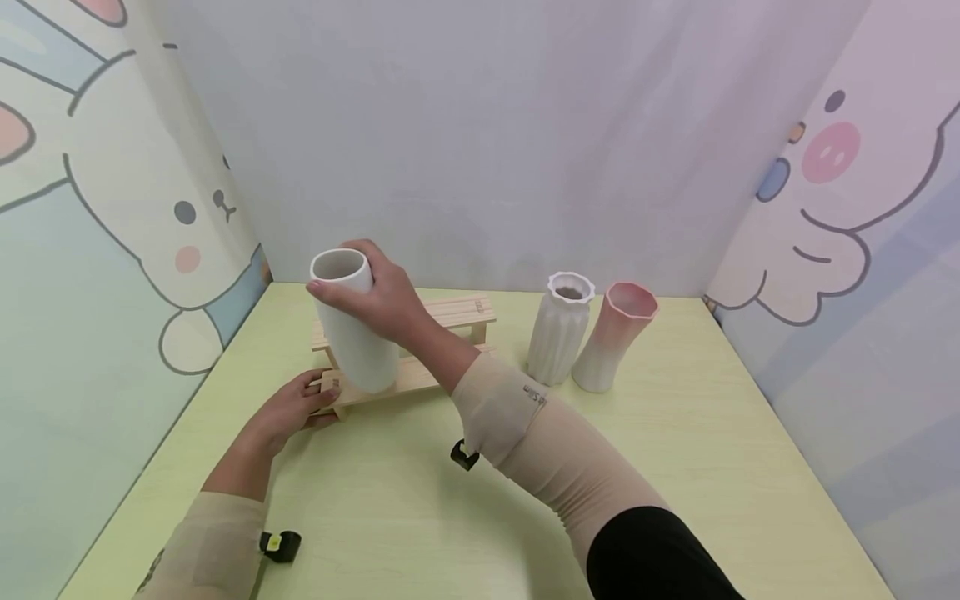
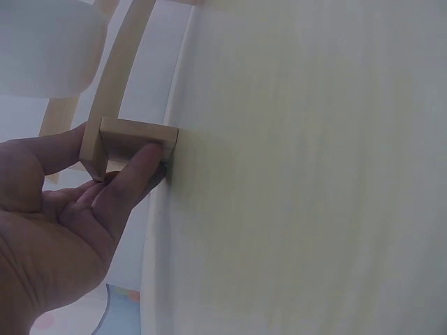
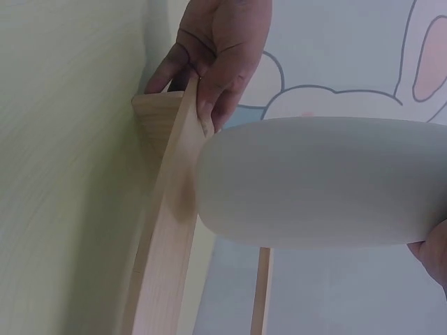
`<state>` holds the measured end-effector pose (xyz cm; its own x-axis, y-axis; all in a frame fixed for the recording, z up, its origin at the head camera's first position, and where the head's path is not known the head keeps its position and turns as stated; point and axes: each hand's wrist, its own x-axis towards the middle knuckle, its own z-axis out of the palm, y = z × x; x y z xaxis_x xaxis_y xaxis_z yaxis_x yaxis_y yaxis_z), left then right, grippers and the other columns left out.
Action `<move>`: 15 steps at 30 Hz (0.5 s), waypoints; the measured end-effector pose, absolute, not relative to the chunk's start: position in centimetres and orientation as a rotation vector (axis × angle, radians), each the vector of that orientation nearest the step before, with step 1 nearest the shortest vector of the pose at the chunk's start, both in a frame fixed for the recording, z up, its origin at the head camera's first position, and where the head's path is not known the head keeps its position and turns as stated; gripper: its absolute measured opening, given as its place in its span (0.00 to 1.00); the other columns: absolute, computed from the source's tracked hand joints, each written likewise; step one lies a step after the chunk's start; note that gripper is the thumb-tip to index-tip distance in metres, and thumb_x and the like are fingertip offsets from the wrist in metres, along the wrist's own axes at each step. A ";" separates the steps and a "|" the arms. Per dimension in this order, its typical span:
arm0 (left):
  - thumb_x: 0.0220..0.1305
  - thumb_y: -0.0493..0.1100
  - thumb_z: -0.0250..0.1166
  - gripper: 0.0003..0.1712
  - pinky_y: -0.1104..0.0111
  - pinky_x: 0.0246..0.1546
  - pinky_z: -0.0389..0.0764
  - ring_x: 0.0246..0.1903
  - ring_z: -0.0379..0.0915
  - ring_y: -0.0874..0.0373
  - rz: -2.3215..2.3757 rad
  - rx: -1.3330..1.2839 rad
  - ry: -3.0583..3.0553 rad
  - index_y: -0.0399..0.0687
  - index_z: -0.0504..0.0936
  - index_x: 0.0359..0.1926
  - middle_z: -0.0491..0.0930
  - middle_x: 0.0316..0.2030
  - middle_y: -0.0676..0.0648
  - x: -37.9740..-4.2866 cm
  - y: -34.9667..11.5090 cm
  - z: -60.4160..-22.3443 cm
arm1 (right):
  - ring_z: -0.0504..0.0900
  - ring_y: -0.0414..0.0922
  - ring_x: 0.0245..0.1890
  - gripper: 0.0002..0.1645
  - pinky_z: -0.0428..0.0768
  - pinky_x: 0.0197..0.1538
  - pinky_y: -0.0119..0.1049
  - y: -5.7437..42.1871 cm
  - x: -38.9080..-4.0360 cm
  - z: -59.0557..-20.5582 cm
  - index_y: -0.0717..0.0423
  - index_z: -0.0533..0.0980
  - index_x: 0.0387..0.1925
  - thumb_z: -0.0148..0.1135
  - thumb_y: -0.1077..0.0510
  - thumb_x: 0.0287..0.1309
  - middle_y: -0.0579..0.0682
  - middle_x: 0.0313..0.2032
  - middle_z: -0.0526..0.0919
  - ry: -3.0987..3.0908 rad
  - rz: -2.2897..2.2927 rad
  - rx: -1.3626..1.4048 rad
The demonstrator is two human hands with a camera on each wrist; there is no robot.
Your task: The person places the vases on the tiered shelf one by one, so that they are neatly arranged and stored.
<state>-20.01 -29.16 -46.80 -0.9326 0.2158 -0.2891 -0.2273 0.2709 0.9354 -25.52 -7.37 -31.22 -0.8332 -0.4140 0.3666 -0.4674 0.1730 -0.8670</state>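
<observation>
A tall smooth white vase [image 1: 352,333] is upright, tilted slightly, with its mouth toward the camera. My right hand [image 1: 386,296] grips it near the rim, thumb on the near side. The vase's base is close over the lower step of a two-tier wooden rack [image 1: 420,377], near its left end. My left hand [image 1: 292,406] holds that left end, thumb on top of the plank and fingers below. In the left wrist view, fingers [image 2: 133,174] press against the rack's short leg block [image 2: 136,136]. The right wrist view shows the vase's smooth side [image 3: 314,181].
To the right of the rack stand a white ribbed vase [image 1: 557,337] and a pink-to-white vase [image 1: 613,342], close together. All sit on a pale yellow table [image 1: 375,500]. A plain curtain [image 1: 480,150] hangs behind, and cartoon-printed cloth [image 1: 112,250] borders the sides.
</observation>
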 end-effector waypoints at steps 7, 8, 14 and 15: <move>0.75 0.48 0.55 0.39 0.61 0.53 0.83 0.57 0.75 0.45 1.719 0.019 2.180 0.40 0.46 0.76 0.58 0.70 0.28 -20.0 -29.2 -46.8 | 0.81 0.38 0.38 0.30 0.84 0.34 0.34 -7.6 -25.6 -31.3 0.39 0.70 0.56 0.70 0.40 0.53 0.40 0.43 0.81 -2.371 1.786 0.890; 0.74 0.47 0.56 0.39 0.61 0.53 0.83 0.57 0.75 0.45 1.723 0.012 2.177 0.41 0.46 0.76 0.59 0.70 0.29 -20.0 -29.2 -46.8 | 0.81 0.38 0.38 0.30 0.84 0.34 0.34 -7.7 -25.6 -31.3 0.39 0.70 0.56 0.70 0.40 0.53 0.40 0.43 0.81 -2.373 1.785 0.888; 0.74 0.49 0.56 0.42 0.60 0.54 0.83 0.58 0.74 0.42 1.723 0.033 2.172 0.39 0.45 0.76 0.56 0.71 0.28 -19.9 -29.1 -46.8 | 0.81 0.38 0.38 0.31 0.84 0.34 0.33 -8.0 -25.7 -31.5 0.39 0.70 0.56 0.70 0.40 0.53 0.39 0.43 0.80 -2.379 1.783 0.888; 0.74 0.50 0.56 0.42 0.60 0.54 0.83 0.58 0.74 0.42 1.726 0.027 2.169 0.40 0.45 0.76 0.56 0.71 0.28 -19.9 -29.1 -46.8 | 0.81 0.38 0.38 0.31 0.84 0.34 0.33 -8.1 -25.7 -31.5 0.38 0.70 0.56 0.70 0.40 0.53 0.39 0.43 0.80 -2.380 1.781 0.890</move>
<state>-19.93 -29.11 -46.77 -0.9322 0.2400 -0.2709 -0.2101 0.2508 0.9450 -25.71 -8.07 -31.54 -0.8348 -0.4174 0.3591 -0.4621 0.1767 -0.8690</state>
